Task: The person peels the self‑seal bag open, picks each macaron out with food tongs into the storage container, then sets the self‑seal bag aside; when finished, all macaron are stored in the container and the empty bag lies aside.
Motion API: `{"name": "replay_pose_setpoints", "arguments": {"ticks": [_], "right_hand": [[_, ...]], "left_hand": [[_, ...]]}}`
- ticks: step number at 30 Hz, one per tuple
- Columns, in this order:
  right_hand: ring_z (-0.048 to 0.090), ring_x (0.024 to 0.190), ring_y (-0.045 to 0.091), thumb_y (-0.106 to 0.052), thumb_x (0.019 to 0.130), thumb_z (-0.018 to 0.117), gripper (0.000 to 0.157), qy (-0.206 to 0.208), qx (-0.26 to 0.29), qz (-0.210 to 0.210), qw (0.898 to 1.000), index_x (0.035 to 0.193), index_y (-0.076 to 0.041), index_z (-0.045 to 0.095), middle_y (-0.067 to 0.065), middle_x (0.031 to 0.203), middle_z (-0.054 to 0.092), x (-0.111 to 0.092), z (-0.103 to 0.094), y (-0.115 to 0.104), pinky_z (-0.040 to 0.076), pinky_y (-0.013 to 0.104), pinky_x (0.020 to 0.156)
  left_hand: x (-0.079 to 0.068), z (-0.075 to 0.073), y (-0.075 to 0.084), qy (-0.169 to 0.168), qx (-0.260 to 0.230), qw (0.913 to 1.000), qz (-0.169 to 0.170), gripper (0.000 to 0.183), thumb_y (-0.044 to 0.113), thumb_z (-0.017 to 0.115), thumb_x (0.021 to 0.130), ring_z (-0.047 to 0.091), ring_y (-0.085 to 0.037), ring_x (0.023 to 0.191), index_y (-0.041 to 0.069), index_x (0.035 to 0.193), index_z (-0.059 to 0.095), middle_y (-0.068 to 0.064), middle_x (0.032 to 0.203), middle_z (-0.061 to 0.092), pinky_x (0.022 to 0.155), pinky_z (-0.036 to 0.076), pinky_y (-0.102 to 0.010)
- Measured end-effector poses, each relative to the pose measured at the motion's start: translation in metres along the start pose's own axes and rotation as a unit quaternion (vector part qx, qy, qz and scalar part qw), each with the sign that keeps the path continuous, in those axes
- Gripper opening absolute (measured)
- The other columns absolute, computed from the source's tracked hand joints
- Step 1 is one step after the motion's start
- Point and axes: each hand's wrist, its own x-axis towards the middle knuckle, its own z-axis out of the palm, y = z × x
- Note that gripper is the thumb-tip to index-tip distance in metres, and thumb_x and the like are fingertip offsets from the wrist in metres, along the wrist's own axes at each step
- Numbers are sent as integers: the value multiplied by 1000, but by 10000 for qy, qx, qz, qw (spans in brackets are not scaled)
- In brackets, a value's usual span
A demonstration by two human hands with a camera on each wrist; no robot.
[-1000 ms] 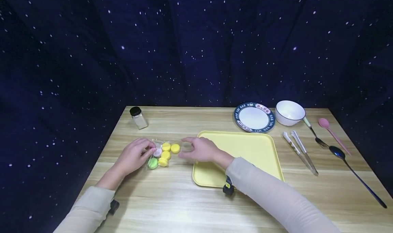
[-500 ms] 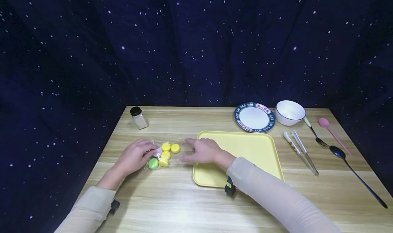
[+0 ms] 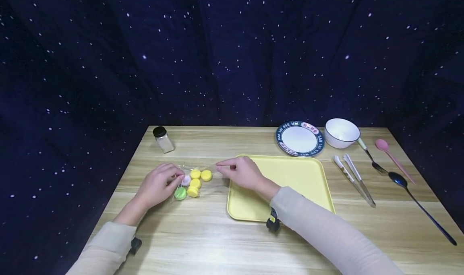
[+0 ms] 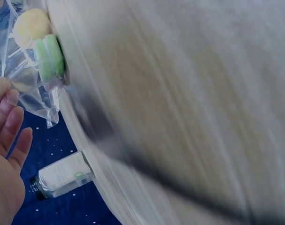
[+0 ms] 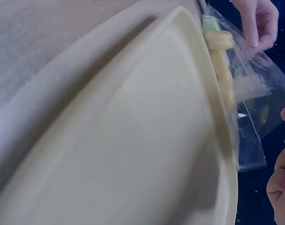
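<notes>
A clear plastic bag (image 3: 208, 186) of macarons lies on the table between both hands. Inside are several yellow macarons (image 3: 195, 183), a green macaron (image 3: 180, 193) and a pale lilac macaron (image 3: 186, 180). My left hand (image 3: 159, 184) pinches the bag's left end between thumb and fingertips, beside the lilac one. At the opposite end, the thumb and forefinger of my right hand (image 3: 244, 172) pinch the film, which stretches up towards them. That hand is over the left part of a yellow tray (image 3: 290, 186). In the right wrist view the bag (image 5: 251, 145) overlaps the tray's rim.
A black-lidded jar (image 3: 164, 140) stands at the back left. Behind the tray are a blue-rimmed plate (image 3: 300, 139) and a white bowl (image 3: 342, 133). To the right lie tongs (image 3: 355, 180), a fork (image 3: 373, 158), a pink spoon (image 3: 393, 158) and a long dark spoon (image 3: 420, 204).
My right thumb and forefinger, spread apart before, have come together on the bag's right end. The left hand has shifted only slightly at its end.
</notes>
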Motion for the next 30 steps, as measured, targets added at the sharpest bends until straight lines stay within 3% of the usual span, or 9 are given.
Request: {"name": "replay_pose_setpoints", "arguments": {"ticks": [4, 9, 13, 20, 24, 30], "right_hand": [[36, 43, 8, -41, 93, 60, 26, 142, 38, 204, 9997, 104, -22, 74, -8, 48, 44, -8, -24, 9, 35, 27, 44], [40, 43, 9, -38, 92, 61, 22, 458, -321, 332, 9979, 98, -22, 75, -8, 49, 46, -34, -83, 32, 38, 30, 48], [46, 50, 11, -38, 92, 62, 21, 757, -804, 590, 9921, 96, -22, 75, -8, 56, 52, -70, -137, 57, 40, 31, 51], [47, 57, 17, -41, 95, 56, 33, 1029, -1415, 1874, 9666, 104, -13, 71, 0, 68, 57, -150, -213, 115, 38, 30, 47], [47, 58, 19, -42, 93, 57, 41, 842, -1789, 2514, 9475, 109, -6, 67, 4, 72, 58, -189, -231, 144, 36, 31, 47], [51, 61, 18, -64, 82, 59, 79, 96, -2032, 3073, 9296, 124, 2, 55, 5, 80, 58, -220, -228, 173, 37, 30, 48]], "left_hand": [[2, 4, 0, 31, -16, 10000, 14, 4, 22, 69, 88, 56, -9, 96, 23, 93, 69, 14, 97, 64, 85, 48, -33], [3, 5, 1, 75, -26, 10000, 33, 5, 21, 70, 88, 56, -11, 97, 22, 93, 69, 13, 98, 64, 86, 47, -35], [-1, 5, -3, 85, -5, 10000, -31, 7, 24, 70, 88, 56, -11, 97, 22, 94, 68, 13, 97, 63, 86, 46, -34], [-4, 3, -3, 80, -29, 9999, -116, 7, 22, 71, 87, 57, -10, 95, 21, 94, 69, 12, 96, 63, 84, 46, -34], [-5, 3, -2, 120, 37, 9997, -190, 8, 20, 72, 86, 58, -11, 93, 20, 93, 69, 11, 95, 63, 81, 48, -36], [-3, 6, 2, 120, 27, 9995, -281, 8, 21, 72, 86, 58, -9, 91, 21, 93, 69, 12, 95, 63, 76, 50, -36]]}}
